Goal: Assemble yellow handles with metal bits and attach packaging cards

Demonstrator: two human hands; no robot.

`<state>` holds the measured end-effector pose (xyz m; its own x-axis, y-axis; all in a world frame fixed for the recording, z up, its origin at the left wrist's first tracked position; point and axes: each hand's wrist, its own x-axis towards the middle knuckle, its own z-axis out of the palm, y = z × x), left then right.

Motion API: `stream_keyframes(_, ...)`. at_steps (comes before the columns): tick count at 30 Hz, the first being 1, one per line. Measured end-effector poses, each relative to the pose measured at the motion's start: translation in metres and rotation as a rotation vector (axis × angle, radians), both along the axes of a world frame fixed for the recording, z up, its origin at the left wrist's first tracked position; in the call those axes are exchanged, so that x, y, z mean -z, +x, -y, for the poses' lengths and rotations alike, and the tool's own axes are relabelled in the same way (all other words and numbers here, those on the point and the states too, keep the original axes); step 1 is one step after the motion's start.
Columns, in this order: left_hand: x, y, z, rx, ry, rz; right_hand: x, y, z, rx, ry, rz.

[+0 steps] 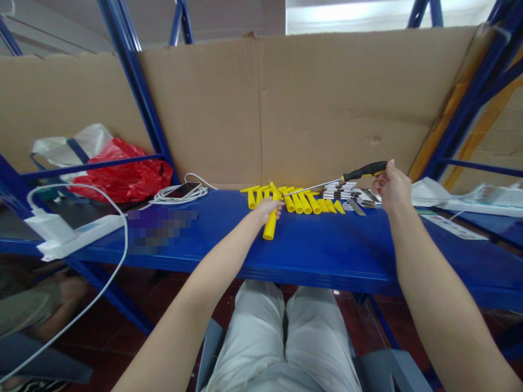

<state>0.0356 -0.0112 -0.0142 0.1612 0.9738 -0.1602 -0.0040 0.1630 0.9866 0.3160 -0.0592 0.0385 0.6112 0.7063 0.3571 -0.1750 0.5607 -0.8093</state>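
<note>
My left hand (271, 207) is closed around a yellow scraper-like plastic handle (269, 228) with a wide head, its round end pointing toward me over the blue bench. In my right hand (394, 188) is a long screwdriver (365, 171) with a black and yellow grip, held by its back end. Its thin shaft slants down left, and the tip meets the head of the yellow handle; exact contact is too small to see. Behind lie several similar yellow handles (306, 204) in a row. To their right are small yellow wedge pieces (339, 207), small screws (347, 206) and flat metal blades (357, 207).
Stacked white-and-dark packets (339, 188) lie by the cardboard wall (327, 109). On the left are a red plastic bag (122, 171), coiled white cable (180, 195) and a power strip (87, 235). A printed sheet (453, 226) lies right. Another person's leg shows lower left.
</note>
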Motion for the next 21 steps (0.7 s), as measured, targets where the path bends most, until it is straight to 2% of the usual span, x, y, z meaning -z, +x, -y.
stream_keyframes(12, 0.001, -0.001, -0.002, -0.008, -0.004, 0.011, 0.0, -0.003, 0.005, -0.001, 0.02, 0.022)
stream_keyframes(21, 0.001, -0.002, -0.001, 0.0, 0.014, 0.008, -0.006, -0.001, 0.007, -0.161, -0.049, -0.078)
